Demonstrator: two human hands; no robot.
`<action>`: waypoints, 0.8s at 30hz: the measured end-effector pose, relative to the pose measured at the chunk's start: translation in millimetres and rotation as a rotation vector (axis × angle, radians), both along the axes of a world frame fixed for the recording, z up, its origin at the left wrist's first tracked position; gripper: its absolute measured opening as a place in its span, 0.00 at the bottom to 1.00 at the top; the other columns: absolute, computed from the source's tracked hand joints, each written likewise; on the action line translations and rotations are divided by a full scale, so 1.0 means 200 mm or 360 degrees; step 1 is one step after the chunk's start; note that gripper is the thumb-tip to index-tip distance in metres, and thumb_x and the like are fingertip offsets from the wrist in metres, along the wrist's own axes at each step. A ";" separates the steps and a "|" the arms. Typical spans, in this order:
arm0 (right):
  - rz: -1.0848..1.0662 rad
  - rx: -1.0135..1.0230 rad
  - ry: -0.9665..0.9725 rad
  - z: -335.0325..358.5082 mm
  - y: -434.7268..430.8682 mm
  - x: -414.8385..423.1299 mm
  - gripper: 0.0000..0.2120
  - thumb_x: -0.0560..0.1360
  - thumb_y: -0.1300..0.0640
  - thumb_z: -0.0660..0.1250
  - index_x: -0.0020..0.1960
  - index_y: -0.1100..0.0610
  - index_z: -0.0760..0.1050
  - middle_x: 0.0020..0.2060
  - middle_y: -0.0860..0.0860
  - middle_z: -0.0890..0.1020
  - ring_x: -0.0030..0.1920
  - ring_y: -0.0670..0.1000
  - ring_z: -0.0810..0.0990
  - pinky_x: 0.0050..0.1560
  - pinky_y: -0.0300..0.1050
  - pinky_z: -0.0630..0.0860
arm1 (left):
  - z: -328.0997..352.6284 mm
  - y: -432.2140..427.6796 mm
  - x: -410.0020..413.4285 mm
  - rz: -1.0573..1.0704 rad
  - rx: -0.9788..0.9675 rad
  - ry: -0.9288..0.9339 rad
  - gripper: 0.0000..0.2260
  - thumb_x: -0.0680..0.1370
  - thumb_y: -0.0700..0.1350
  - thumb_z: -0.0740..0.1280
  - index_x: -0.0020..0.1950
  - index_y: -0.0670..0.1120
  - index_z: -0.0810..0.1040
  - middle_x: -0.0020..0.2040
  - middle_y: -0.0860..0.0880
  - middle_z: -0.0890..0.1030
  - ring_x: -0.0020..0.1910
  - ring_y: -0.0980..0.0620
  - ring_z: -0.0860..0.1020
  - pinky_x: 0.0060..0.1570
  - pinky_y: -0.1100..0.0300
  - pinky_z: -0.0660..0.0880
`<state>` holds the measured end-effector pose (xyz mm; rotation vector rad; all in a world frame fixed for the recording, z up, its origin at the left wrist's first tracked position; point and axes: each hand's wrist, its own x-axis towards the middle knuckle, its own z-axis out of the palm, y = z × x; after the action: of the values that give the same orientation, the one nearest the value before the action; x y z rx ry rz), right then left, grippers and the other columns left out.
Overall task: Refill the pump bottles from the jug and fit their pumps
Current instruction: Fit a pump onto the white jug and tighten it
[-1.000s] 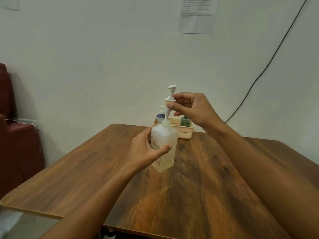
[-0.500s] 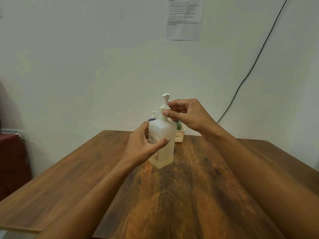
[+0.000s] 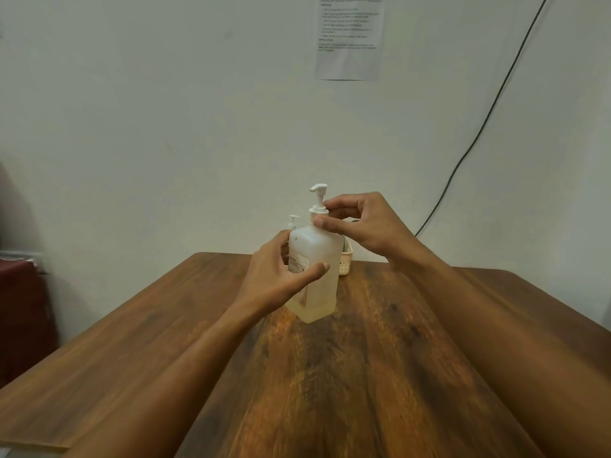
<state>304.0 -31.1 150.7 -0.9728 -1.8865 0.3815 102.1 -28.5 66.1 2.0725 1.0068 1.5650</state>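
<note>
A translucent white pump bottle (image 3: 322,259) with pale yellowish liquid stands upright on the wooden table (image 3: 380,358). My left hand (image 3: 281,272) grips its body from the left, thumb across the front. My right hand (image 3: 360,223) pinches the collar of the white pump (image 3: 318,201), which sits in the bottle's neck. Behind the bottle, the pump top of another bottle (image 3: 293,221) shows. No jug is in view.
A cream basket (image 3: 345,259) stands at the table's far edge by the wall, mostly hidden behind the bottle. A black cable (image 3: 479,127) runs down the wall at right. A paper notice (image 3: 349,38) hangs above. Dark red furniture (image 3: 23,309) is at left.
The pump, held above the bottle a second ago with its tube entering the neck, has come down and now sits on the neck. My left hand has kept its grip.
</note>
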 end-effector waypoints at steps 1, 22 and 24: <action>-0.0016 0.0005 0.0007 0.00 0.00 0.00 0.19 0.73 0.46 0.80 0.60 0.53 0.86 0.48 0.45 0.89 0.52 0.40 0.86 0.52 0.33 0.76 | 0.00 0.00 0.00 0.0001 0.0006 0.0003 0.24 0.70 0.61 0.78 0.62 0.56 0.77 0.55 0.61 0.83 0.55 0.63 0.81 0.54 0.57 0.82; 0.0070 -0.0119 0.0091 0.06 -0.02 0.04 0.23 0.63 0.47 0.85 0.55 0.53 0.87 0.47 0.48 0.90 0.53 0.47 0.88 0.64 0.56 0.82 | 0.02 -0.07 0.06 0.0032 0.0060 0.0008 0.31 0.67 0.67 0.74 0.64 0.51 0.78 0.55 0.57 0.83 0.54 0.58 0.82 0.52 0.54 0.83; 0.0091 -0.0038 0.0160 0.03 -0.02 0.02 0.15 0.64 0.51 0.86 0.47 0.51 0.85 0.43 0.47 0.89 0.47 0.48 0.88 0.59 0.53 0.84 | 0.03 -0.07 0.06 0.0029 0.0066 0.0019 0.31 0.67 0.67 0.74 0.65 0.51 0.77 0.56 0.57 0.83 0.54 0.59 0.81 0.52 0.54 0.83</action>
<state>309.0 -35.6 157.6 -0.9003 -1.8256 0.4792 114.1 -42.6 72.2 2.1083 1.0083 1.5971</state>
